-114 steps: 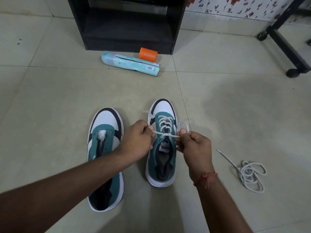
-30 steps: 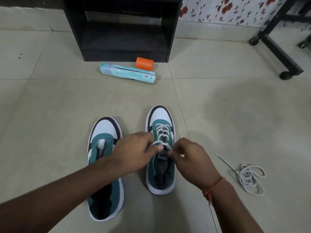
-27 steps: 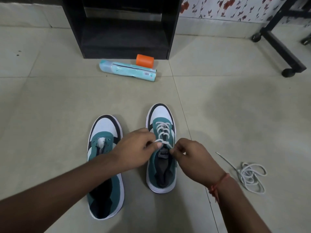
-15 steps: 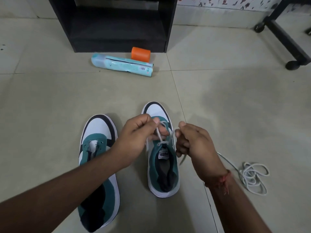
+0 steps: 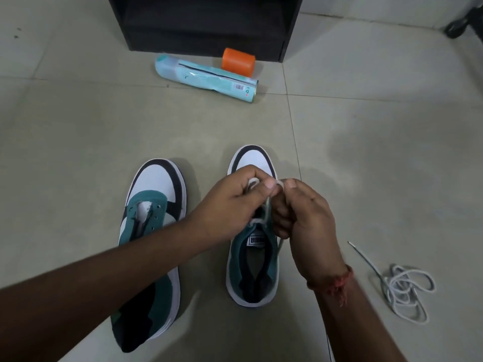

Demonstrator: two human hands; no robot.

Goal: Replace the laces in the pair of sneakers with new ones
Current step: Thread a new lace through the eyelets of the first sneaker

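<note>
White lace point(image 5: 267, 205) rises from the right sneaker point(image 5: 252, 259) below both hands. Left hand point(image 5: 235, 202) and right hand point(image 5: 303, 212) each pinch a loop, thumbs touching. Uneven tension could collapse a loop, leaving the bow loose.

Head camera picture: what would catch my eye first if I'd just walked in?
Two hands meet in the middle, the left hand and right hand both pinching a white lace above the right sneaker. Beside it on the left stands the left sneaker, green and white, with bare eyelets. A loose lace lies coiled on the floor at the right, and an orange cap glows by the black shelf beyond.
</note>
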